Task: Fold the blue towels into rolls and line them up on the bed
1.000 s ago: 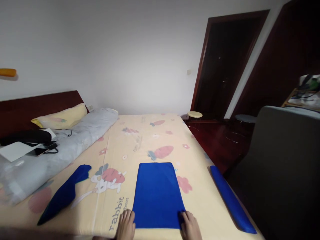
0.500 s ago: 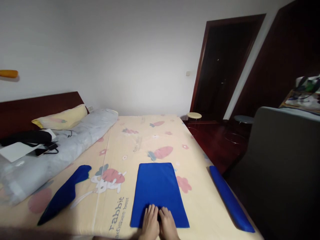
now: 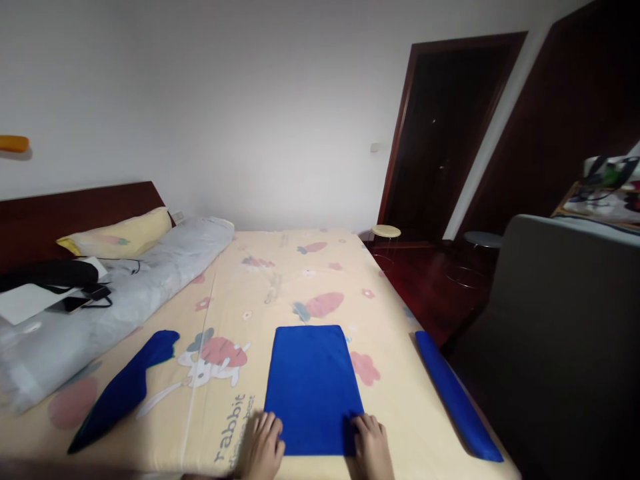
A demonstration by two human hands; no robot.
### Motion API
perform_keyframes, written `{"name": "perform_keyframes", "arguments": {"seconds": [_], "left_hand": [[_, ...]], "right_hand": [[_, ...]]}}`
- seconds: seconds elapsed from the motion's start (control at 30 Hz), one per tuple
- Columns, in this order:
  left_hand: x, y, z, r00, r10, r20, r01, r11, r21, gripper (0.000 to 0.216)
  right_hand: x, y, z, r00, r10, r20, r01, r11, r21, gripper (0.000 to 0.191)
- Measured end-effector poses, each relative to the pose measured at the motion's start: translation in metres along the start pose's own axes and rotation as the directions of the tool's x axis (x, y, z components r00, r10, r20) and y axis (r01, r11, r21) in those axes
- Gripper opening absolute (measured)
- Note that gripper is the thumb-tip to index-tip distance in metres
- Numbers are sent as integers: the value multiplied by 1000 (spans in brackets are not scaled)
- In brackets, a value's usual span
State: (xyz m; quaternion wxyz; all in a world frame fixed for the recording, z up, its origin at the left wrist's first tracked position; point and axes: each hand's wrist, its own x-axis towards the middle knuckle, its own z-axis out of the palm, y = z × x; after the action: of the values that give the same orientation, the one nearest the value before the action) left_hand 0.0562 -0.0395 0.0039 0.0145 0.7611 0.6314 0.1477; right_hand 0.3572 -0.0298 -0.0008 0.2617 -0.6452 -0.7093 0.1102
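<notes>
A folded blue cloth [image 3: 313, 383] lies flat on the yellow cartoon-print bed sheet [image 3: 280, 287] right in front of me. My left hand [image 3: 263, 448] rests at the cloth's near left corner, fingers stretched out and touching its edge. My right hand [image 3: 373, 445] rests at the near right corner in the same way, fingers flat on the cloth. Neither hand holds anything. A loose crumpled blue cloth [image 3: 125, 387] lies to the left. A rolled or narrowly folded blue cloth [image 3: 455, 400] lies along the bed's right edge.
A grey rolled quilt [image 3: 115, 300] with a phone, cables and a white pad on it lies at the left, beside a yellow pillow [image 3: 120, 233] and dark headboard. A grey chair back [image 3: 560, 333] stands at the right. A stool [image 3: 386, 231] and dark doorway are behind.
My hands were at the cloth's near corners, came together on its middle, and have now moved apart to the near corners again. The cloth looks a little narrower and flatter.
</notes>
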Motion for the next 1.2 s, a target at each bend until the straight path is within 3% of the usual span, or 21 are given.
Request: {"name": "perform_keyframes", "arguments": {"seconds": [0.13,0.23,0.33,0.5,0.6,0.73,0.93,1.0,1.1,1.2], "left_hand": [[40,54,-1,985,15,170,-2,997,-75,47],[58,74,6,937,-46,345,80,993,-85,56],[56,59,9,930,-68,361,110,989,-96,53],[22,-8,-4,992,-36,122,38,999,-12,41],[7,-37,-10,997,23,67,-25,1000,17,43],[18,-33,-9,998,53,32,-54,998,30,43],[91,38,6,988,64,141,-54,996,-74,61],[107,51,14,978,109,176,-89,989,-114,63],[106,38,22,975,160,157,-147,985,-96,60],[84,-4,20,987,147,56,-148,989,8,55]], "right_hand": [[29,-69,3,993,-62,96,60,998,24,51],[38,-92,14,977,-75,198,71,997,26,56],[36,-72,18,969,-90,228,90,996,11,56],[12,15,2,992,-17,122,20,999,-26,44],[0,45,-9,994,40,103,-35,998,-51,45],[14,30,-12,993,54,103,-45,995,-87,42],[76,-61,10,975,-80,207,92,995,-45,58],[90,-76,19,959,-97,265,107,994,-26,61],[93,-60,22,950,-108,294,117,993,-13,56],[78,-11,13,973,-49,227,62,997,-52,49]]}}
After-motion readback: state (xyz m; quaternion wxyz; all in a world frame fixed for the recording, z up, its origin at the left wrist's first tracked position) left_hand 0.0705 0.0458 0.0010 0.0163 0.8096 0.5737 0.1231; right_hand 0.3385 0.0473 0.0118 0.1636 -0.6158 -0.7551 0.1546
